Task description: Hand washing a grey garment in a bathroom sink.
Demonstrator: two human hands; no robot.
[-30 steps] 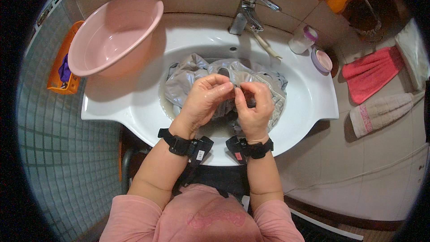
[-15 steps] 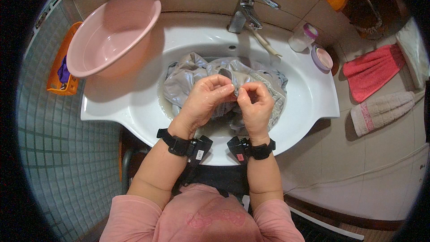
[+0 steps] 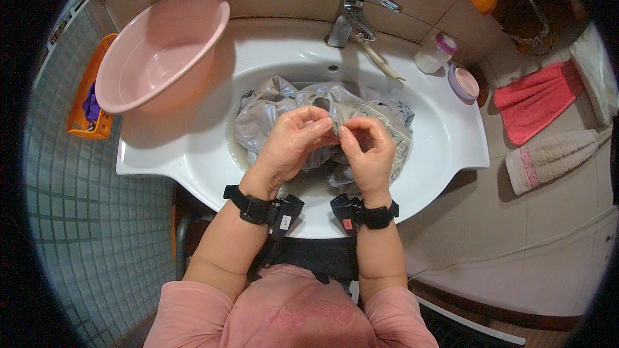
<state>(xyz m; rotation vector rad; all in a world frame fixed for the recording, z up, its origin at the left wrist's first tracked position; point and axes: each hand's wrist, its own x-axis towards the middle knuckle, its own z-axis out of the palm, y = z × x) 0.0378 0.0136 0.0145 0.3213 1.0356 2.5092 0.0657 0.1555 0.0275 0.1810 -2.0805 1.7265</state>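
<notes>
A wet, silvery-grey garment lies bunched in the bowl of the white sink, in a little cloudy water. Above its middle my two hands meet, thumbs and forefingers pinched close together. My left hand grips a small raised fold of the cloth. Beside it, my right hand pinches the same fold with thumb and forefinger. The fingers hide most of the gripped part. Both hands look wet, and each wrist wears a black strap with a small device.
A pink basin rests on the sink's left side, next to an orange basket. The chrome faucet stands at the back. On the right are a lidded jar, a small round container and hanging red and beige towels.
My hands have shifted very slightly, with the right fingertips edging left along the pinched fold. Both still hold the garment, which lies nearly as before.
</notes>
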